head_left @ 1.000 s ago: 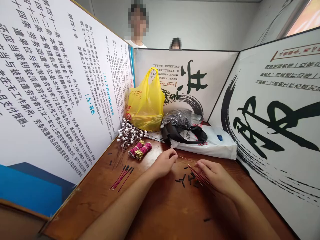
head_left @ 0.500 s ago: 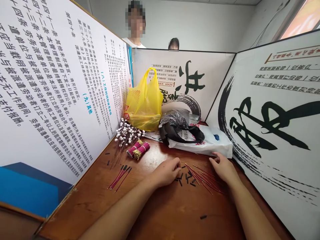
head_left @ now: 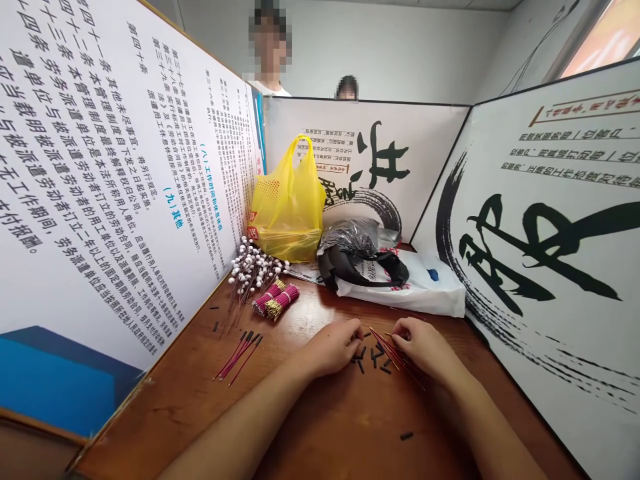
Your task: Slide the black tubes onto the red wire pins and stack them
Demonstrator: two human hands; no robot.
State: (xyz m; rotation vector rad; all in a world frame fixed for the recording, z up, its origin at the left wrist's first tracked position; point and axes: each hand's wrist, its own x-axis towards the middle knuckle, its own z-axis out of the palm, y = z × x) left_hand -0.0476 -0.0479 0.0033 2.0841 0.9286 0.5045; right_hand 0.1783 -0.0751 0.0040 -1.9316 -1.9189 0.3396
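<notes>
Head view: shows left hand point(head_left: 336, 343) curled, thumb and fingertips drawn together; cannot tell whether around anything. Shows right hand point(head_left: 419, 343) with thumb and forefinger brought close together at a gold tip; too small to tell whether gripped. Between both sets of fingers, shows thin red sticks point(head_left: 386, 351) fanned on a wooden table point(head_left: 320, 433), running back beneath the right hand. Just right of the left fingertips, shows short black tubes point(head_left: 361, 366) scattered. Well left of the left fingers, shows black-capped sticks point(head_left: 241, 359) side by side; beyond those same fingers, pink bundles point(head_left: 283, 301) and white-budded stems point(head_left: 253, 267). Beyond the right fingers, shows a white bag point(head_left: 435, 297) lying flat.
</notes>
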